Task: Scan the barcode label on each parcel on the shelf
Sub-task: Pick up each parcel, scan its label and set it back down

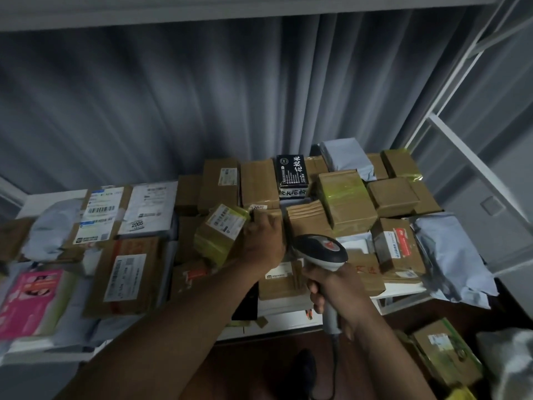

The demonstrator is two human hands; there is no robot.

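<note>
A grey pleated curtain [173, 105] hung across the back of the dim room; a white beam [202, 10] ran along the top. White metal uprights [467, 157] of the rack stood at the right; below lay a dark reddish-brown floor [259, 370].

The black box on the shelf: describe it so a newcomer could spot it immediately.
Look at the white shelf piled with brown parcels, towards its back by the grey curtain. The black box stands there, the only black one, bearing large white characters.
</note>
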